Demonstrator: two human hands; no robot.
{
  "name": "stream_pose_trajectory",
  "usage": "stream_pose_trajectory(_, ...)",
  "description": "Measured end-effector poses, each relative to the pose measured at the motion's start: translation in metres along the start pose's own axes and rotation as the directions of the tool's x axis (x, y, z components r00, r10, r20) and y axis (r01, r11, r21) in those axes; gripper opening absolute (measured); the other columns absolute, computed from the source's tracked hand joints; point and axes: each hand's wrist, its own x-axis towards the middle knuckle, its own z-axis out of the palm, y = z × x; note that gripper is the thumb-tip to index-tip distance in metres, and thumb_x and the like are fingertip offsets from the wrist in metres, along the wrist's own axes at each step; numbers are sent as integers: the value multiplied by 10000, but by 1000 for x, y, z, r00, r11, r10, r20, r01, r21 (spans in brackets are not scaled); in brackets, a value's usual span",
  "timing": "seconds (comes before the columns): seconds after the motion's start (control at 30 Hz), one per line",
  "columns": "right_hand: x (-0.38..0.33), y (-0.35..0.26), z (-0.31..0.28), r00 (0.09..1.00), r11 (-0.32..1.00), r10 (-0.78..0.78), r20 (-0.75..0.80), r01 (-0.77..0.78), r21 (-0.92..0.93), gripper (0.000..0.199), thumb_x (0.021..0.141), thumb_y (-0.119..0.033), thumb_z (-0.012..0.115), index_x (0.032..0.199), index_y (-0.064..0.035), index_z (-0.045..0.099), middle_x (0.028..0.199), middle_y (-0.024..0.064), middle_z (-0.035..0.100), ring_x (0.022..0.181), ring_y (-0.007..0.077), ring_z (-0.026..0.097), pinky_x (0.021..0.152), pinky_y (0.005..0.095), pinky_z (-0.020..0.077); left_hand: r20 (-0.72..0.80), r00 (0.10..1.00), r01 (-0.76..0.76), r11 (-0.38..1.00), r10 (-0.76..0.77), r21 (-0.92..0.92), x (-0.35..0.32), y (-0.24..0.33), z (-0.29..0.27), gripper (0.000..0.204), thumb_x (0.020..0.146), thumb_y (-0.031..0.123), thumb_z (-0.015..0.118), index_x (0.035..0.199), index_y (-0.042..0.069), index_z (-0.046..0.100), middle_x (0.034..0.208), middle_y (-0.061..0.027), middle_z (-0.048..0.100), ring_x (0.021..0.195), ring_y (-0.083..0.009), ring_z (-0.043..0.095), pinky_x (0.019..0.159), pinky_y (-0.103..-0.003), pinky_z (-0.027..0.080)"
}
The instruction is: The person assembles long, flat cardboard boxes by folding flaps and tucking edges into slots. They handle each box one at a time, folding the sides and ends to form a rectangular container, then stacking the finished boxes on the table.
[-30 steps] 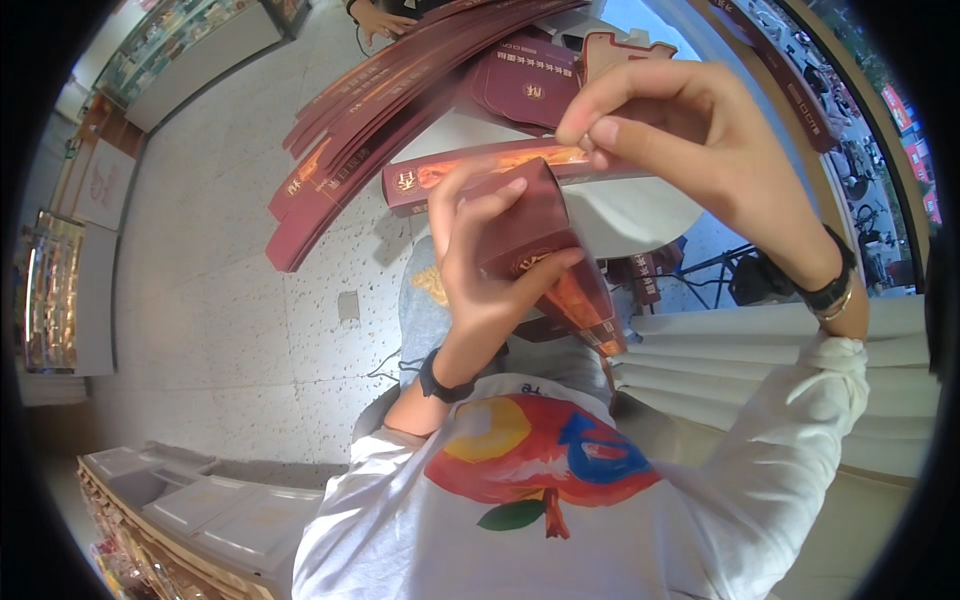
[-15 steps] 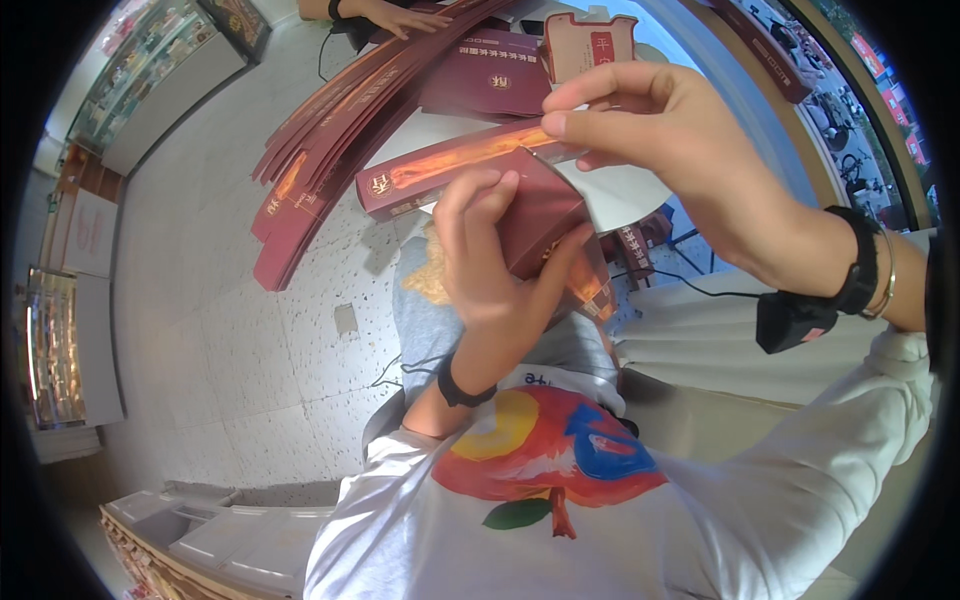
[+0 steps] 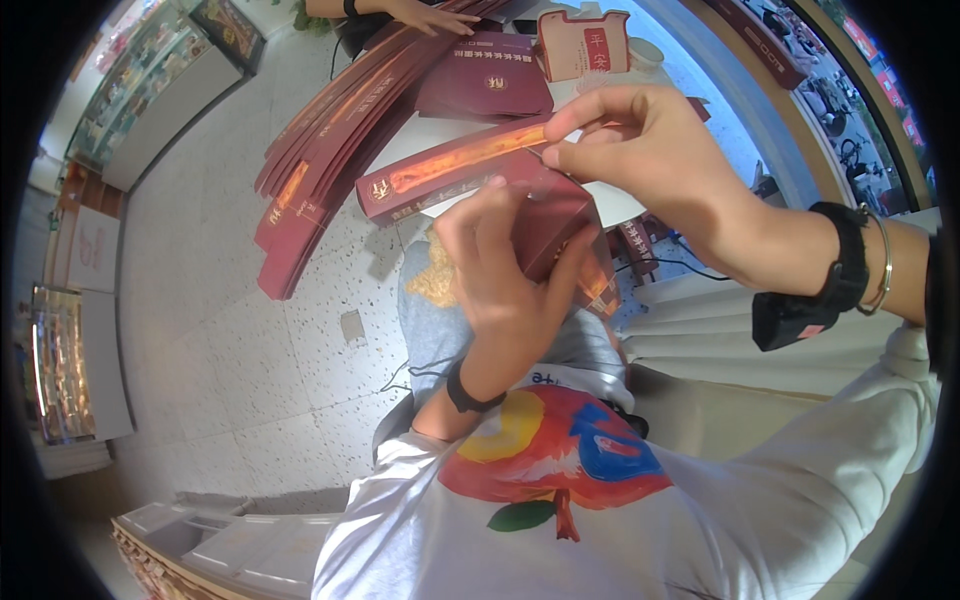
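Steady Grip on a Maroon Box

A white table (image 3: 618,203) stretches beyond a person's lap, its bare edge showing at 2 o'clock from the box in hand. At 10 o'clock, long flat cartons (image 3: 330,170) lie in a fanned stack, probably so that each is easy to pick up. Nearer, also at 10 o'clock, a long box (image 3: 450,165) lies on the table. Flat sheets (image 3: 485,85) sit at 11 o'clock, perhaps laid aside to leave room at the near edge.

The held box (image 3: 562,212) is tilted above the lap. From 8 o'clock the left hand (image 3: 510,270) wraps it, fingers and thumb closed on its sides, apparently to brace it. From between 1 and 2 o'clock the right hand (image 3: 650,140) meets its top edge, thumb and forefinger nearly together; whether they pinch anything cannot be told. At 12 o'clock stands a cream card (image 3: 585,45). At 11 o'clock, a co-worker's hand (image 3: 430,15) rests on the stack's far end, maybe steadying it.
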Motion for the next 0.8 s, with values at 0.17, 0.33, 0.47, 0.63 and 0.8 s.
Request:
stream_pose_trajectory(0.17, -2, 6, -2, 1000, 999, -16, 8, 16, 35, 168, 842, -112, 730, 976, -38, 661, 831, -1, 669, 791, 45, 608, 727, 202, 465, 41, 999, 15, 1000, -16, 14, -1, 1, -3, 557, 704, 129, 863, 1195, 48, 613, 1249, -163, 461, 1043, -316, 561, 792, -367, 519)
stream_pose_trajectory(0.33, -1, 10, -6, 999, 985, 28, 36, -33, 169, 154, 850, -125, 726, 946, -76, 616, 796, -32, 639, 775, 54, 608, 728, 220, 484, 51, 999, 2, 1000, -1, -20, -1, 1, -5, 535, 710, 108, 861, 1177, 26, 612, 1260, -170, 440, 1038, -301, 555, 804, -360, 508)
stream_pose_trajectory(0.47, -4, 10, -5, 991, 975, 133, 19, -134, 179, 167, 851, -140, 727, 940, -105, 590, 790, -56, 620, 799, 48, 600, 742, 230, 491, 53, 999, -3, 999, 5, -37, -3, 2, -6, 538, 715, 100, 861, 1179, 19, 601, 1274, -180, 418, 1044, -310, 550, 826, -368, 501)
stream_pose_trajectory(0.63, -4, 18, -5, 975, 946, 196, 104, -216, 242, 160, 873, -176, 719, 945, -136, 582, 810, -72, 607, 803, 28, 575, 736, 213, 469, 58, 998, 26, 999, -24, -41, -5, 2, -7, 546, 723, 136, 861, 1186, 35, 590, 1260, -156, 425, 1126, -294, 502, 921, -381, 453)
stream_pose_trajectory(0.8, -3, 38, -3, 943, 861, 137, 303, -264, 434, 167, 878, -276, 726, 917, -152, 621, 906, -52, 620, 873, 57, 558, 784, 235, 417, 71, 996, 63, 997, -60, -42, -7, 0, -8, 566, 700, 124, 868, 1200, 64, 609, 1243, -136, 425, 1147, -282, 481, 946, -386, 445)
